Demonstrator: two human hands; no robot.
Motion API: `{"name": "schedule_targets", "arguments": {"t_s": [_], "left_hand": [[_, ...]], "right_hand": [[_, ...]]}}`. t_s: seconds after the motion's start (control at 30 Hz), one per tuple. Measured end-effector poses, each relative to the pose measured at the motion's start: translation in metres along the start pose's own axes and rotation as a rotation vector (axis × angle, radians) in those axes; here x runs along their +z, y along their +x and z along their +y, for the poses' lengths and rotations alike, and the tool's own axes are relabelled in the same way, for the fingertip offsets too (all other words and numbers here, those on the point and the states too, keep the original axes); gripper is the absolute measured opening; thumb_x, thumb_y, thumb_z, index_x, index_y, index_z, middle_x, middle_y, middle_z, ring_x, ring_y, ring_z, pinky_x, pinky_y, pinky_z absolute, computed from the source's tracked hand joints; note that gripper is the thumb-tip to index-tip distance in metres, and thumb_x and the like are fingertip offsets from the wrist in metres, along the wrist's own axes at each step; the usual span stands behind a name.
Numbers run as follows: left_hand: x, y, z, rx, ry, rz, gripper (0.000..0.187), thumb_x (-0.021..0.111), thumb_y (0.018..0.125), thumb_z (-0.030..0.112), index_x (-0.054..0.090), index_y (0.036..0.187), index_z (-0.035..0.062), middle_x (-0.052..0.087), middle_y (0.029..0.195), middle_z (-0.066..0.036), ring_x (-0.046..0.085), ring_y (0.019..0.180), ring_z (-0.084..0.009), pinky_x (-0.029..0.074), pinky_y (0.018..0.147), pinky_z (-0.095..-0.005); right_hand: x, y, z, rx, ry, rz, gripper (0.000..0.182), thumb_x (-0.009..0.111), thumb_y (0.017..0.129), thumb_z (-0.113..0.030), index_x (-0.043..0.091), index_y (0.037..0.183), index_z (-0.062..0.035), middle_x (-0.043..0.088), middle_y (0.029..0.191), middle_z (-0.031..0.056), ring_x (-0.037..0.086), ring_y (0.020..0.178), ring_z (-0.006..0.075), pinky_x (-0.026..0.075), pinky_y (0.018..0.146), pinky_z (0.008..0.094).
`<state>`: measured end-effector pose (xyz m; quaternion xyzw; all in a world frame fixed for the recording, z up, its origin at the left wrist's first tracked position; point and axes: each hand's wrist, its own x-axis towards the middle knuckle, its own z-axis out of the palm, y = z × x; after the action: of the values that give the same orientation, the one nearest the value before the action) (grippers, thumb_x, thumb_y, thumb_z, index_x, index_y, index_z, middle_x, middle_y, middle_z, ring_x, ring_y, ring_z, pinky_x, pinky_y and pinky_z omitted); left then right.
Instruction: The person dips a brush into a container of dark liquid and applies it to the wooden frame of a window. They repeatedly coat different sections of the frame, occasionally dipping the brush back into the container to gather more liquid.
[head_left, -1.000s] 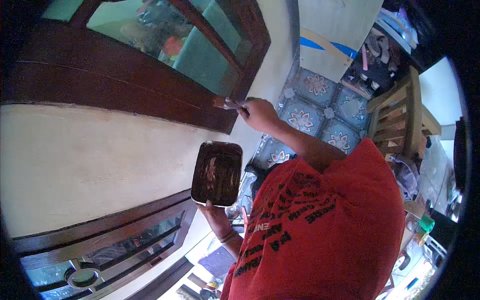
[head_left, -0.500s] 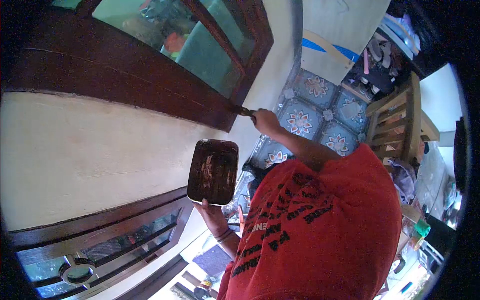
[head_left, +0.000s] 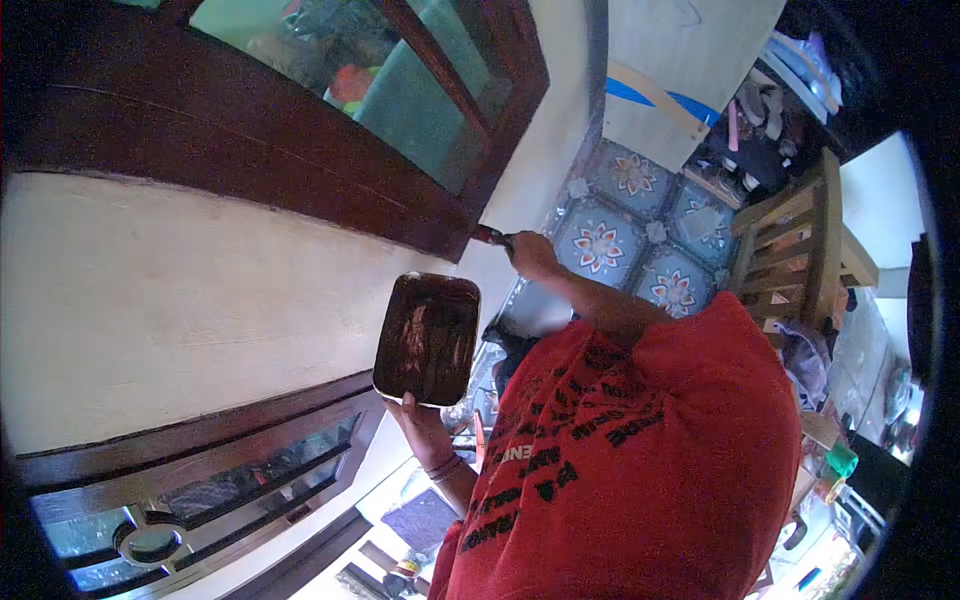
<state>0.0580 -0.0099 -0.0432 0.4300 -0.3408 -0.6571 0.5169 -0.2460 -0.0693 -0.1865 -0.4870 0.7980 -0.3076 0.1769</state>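
My left hand point(head_left: 424, 432) grips the lower edge of a rectangular container point(head_left: 428, 340) coated inside with dark brown paint, its thumb over the rim. The container is tilted so its inside faces me, close to the cream wall. My right hand point(head_left: 534, 256) is closed around the handle of a paintbrush point(head_left: 490, 235). The brush's tip is at the lower corner of the dark brown wooden window frame point(head_left: 440, 225); its bristles are hard to make out against the dark wood.
The cream wall point(head_left: 200, 290) runs below the frame, with a second dark wooden frame point(head_left: 200, 450) at lower left. Flower-patterned tiles point(head_left: 600, 245) cover the floor. A wooden slatted bench point(head_left: 800, 250) stands at right, near a rack with shoes point(head_left: 750, 110). Glass panes point(head_left: 410, 110) fill the upper window.
My right hand and the brush have shifted slightly down, to the edge of the frame's corner. The container has moved a little up and right in view.
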Motion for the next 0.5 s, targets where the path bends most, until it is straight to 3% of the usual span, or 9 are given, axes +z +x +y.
{"name": "schedule_targets", "arguments": {"t_s": [0.07,0.13,0.23,0.33,0.47,0.5], "left_hand": [[0.003,-0.001,0.001,0.023,-0.007,-0.017,0.072,0.060,0.085,0.017,0.020,0.145,0.0122,0.032,0.143,-0.014,0.037,0.130,-0.0328,0.039,0.101,-0.0502],[0.002,-0.001,0.001,0.012,-0.019,0.000,0.072,0.060,0.085,0.018,0.020,0.144,0.0121,0.032,0.144,-0.014,0.037,0.130,-0.0331,0.039,0.101,-0.0504],[-0.006,-0.002,-0.002,0.000,-0.004,0.008,0.074,0.061,0.084,0.020,0.019,0.144,0.0121,0.030,0.144,-0.014,0.036,0.131,-0.0336,0.038,0.102,-0.0508],[-0.004,-0.003,-0.002,0.003,0.017,-0.004,0.075,0.063,0.084,0.022,0.019,0.144,0.0123,0.029,0.145,-0.014,0.035,0.131,-0.0340,0.037,0.102,-0.0511],[-0.007,-0.002,-0.005,0.024,-0.009,-0.046,0.076,0.063,0.083,0.022,0.018,0.144,0.0122,0.030,0.144,-0.015,0.035,0.131,-0.0338,0.036,0.103,-0.0508],[-0.004,-0.003,-0.003,0.029,-0.010,-0.049,0.076,0.063,0.083,0.022,0.018,0.144,0.0122,0.030,0.144,-0.015,0.035,0.131,-0.0338,0.036,0.103,-0.0508]], "right_hand": [[0.009,0.003,0.003,0.008,-0.042,-0.058,0.019,0.061,0.084,-0.023,0.067,0.094,-0.0085,0.062,0.081,0.0183,0.062,0.075,0.0380,0.048,0.067,0.0490],[-0.023,0.000,-0.029,-0.149,0.091,0.116,0.018,0.062,0.082,-0.020,0.068,0.092,-0.0061,0.063,0.077,0.0184,0.062,0.071,0.0365,0.049,0.066,0.0482],[-0.098,-0.006,-0.090,-0.178,0.193,0.165,0.020,0.062,0.083,-0.021,0.067,0.096,-0.0065,0.063,0.079,0.0173,0.062,0.071,0.0351,0.050,0.065,0.0464],[-0.114,-0.009,-0.107,-0.213,0.367,0.316,0.022,0.061,0.085,-0.022,0.067,0.101,-0.0092,0.062,0.076,0.0148,0.061,0.066,0.0327,0.048,0.059,0.0417],[-0.064,-0.010,-0.075,-0.194,0.414,0.323,0.022,0.062,0.084,-0.023,0.067,0.098,-0.0073,0.063,0.080,0.0173,0.062,0.071,0.0353,0.049,0.066,0.0466],[-0.037,-0.011,-0.052,-0.148,0.274,0.245,0.021,0.061,0.084,-0.023,0.067,0.097,-0.0074,0.064,0.080,0.0176,0.063,0.072,0.0357,0.050,0.066,0.0472]]}}
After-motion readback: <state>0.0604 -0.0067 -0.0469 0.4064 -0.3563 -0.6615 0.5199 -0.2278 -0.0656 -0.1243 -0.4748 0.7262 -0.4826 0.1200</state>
